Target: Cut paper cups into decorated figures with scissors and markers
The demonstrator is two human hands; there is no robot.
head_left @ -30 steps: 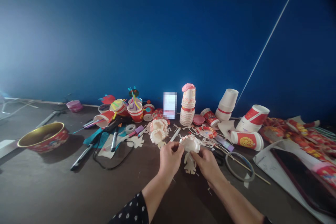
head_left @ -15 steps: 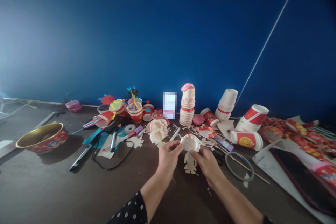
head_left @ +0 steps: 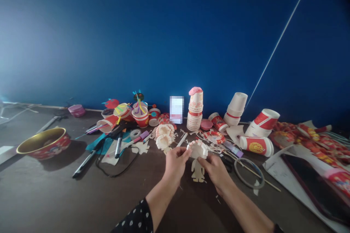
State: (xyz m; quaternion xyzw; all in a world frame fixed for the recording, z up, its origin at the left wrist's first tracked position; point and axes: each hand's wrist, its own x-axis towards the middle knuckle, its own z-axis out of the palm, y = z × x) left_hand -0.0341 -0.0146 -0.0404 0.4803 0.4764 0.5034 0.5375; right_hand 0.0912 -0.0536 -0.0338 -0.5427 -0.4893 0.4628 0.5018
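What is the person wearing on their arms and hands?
The left hand and right hand are bare, with no gloves. A black sleeve with white dots shows on the left arm. A dark item at the right arm's end of the frame is too cropped to identify.

Our left hand [head_left: 175,165] can move left along the dark table [head_left: 54,196] up to the black marker [head_left: 84,164]. Paper cutouts [head_left: 164,136] block us forward.

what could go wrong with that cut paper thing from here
The fringed paper cup, pinched between the left hand and right hand, has thin cut strips that could tear or bend. The paper figure lies just below the hands and could get knocked. The scissors beside the right hand might catch it.
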